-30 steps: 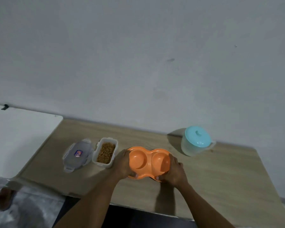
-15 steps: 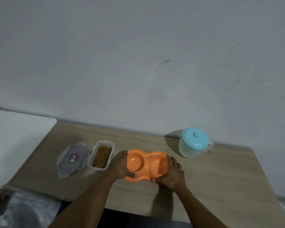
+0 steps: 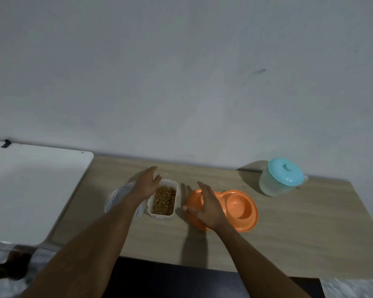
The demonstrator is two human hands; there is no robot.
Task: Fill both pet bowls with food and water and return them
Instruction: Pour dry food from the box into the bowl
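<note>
An orange double pet bowl (image 3: 239, 206) lies flat on the wooden table (image 3: 299, 233), both wells looking empty. My right hand (image 3: 207, 206) hovers open over its left well, fingers straight, holding nothing. To the left stands an open clear container of brown pet food (image 3: 163, 200). My left hand (image 3: 148, 183) is open above the container's far left edge, fingers spread. The container's grey lid (image 3: 116, 195) lies beside it, partly hidden by my left forearm. A clear water jug with a light blue lid (image 3: 281, 177) stands at the back right.
A white tabletop (image 3: 30, 190) adjoins the wooden table on the left. A grey wall runs just behind both. The dark gap below the table's front edge is the floor side, with pale fabric at the lower left.
Both hands have let go of the orange bowl, which now rests on the table. They have moved left towards the food container, and the camera view has shifted left too.
</note>
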